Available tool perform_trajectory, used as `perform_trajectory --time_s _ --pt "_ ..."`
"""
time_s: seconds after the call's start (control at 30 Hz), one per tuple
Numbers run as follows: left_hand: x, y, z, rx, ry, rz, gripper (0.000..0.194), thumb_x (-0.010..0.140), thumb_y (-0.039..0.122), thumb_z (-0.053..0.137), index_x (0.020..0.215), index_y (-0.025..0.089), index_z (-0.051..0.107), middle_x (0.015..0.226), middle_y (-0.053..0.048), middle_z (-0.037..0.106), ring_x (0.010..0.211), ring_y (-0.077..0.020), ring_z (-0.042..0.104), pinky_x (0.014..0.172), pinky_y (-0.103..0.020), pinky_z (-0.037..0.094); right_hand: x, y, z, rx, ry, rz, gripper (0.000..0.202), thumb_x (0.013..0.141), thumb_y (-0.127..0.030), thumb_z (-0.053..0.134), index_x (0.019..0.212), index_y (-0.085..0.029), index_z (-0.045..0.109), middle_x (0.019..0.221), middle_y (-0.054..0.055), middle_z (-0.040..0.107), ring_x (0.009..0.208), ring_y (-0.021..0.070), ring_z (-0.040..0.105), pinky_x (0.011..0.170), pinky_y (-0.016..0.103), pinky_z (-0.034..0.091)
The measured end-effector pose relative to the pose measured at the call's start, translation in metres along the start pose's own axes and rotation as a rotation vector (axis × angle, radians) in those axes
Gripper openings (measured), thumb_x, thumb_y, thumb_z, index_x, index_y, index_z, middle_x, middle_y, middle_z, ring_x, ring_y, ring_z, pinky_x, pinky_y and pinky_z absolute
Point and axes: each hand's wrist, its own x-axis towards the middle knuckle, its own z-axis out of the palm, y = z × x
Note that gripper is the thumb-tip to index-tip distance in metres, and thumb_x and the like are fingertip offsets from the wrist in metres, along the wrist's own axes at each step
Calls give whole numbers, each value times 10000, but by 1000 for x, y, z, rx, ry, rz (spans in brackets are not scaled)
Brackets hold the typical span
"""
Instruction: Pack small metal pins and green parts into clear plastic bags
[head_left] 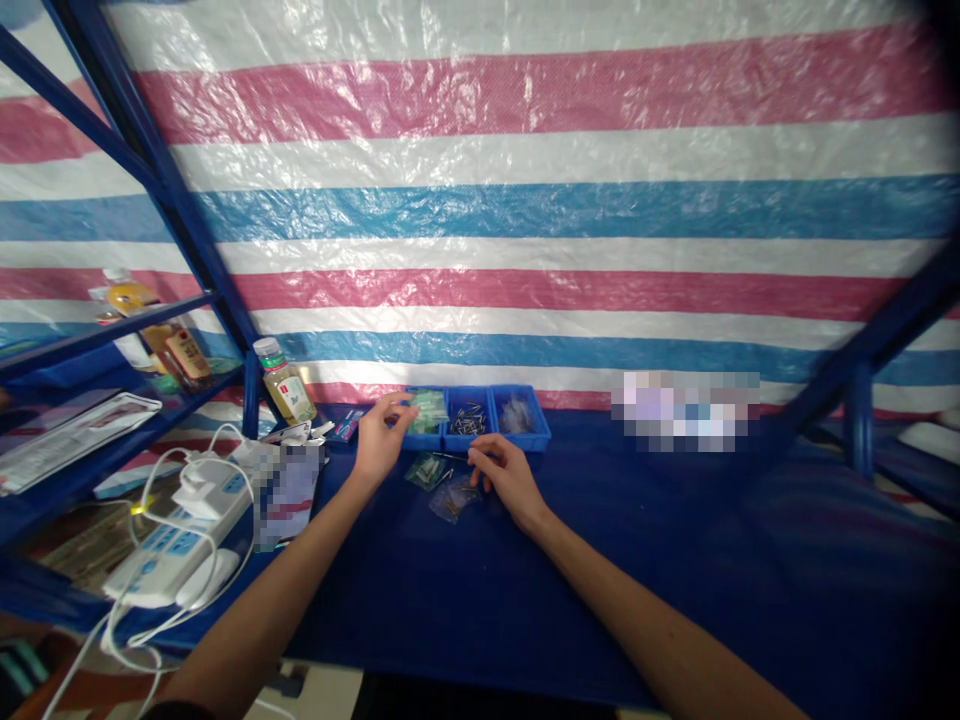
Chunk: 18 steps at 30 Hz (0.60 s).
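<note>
Three blue bins stand side by side at the back of the blue table: the left bin holds green-tinted packets (427, 412), the middle one small metal pieces (469, 419), the right one clear plastic bags (517, 415). My left hand (384, 432) is at the left bin's left edge, its thumb and fingers curved toward the packets; whether it pinches anything is too small to tell. In front of the middle bin is my right hand (506, 475), fingers curled, their tips near a clear bag with small brass-coloured pieces (454, 498). A green packet (427, 470) lies beside that bag.
At the left are a white power strip (180, 540) with tangled cables, a bottle (285, 382) and a blurred flat object (289, 495). Blue metal posts (862, 420) rise at both sides. A striped plastic sheet (525, 210) hangs behind the table.
</note>
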Motion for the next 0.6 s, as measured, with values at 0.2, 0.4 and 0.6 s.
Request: perform_trajectory --time_s 0.2,0.4,0.6 --pt "70 -29 0 56 -203 -105 393 862 415 665 1128 128 689 823 -64 753 744 -198 700 684 -271 522 0 -1 0 -15 -20 21 367 805 -495 743 961 -195 601 740 -12 656 489 122 605 398 205 361" --pt "85 -50 5 217 -239 -76 335 780 265 745 1096 164 699 780 -38 722 741 -204 678 773 -319 530 0 -1 0 -11 -33 26 362 808 -495 731 971 -205 589 721 -16 650 481 121 583 396 206 339" --pt "84 -23 1 416 -300 267 224 907 262 627 1091 200 739 1077 -90 713 1034 -237 637 1008 -369 474 0 1 0 -38 -63 28 330 830 -491 709 955 -205 601 699 -17 639 474 118 558 406 211 331"
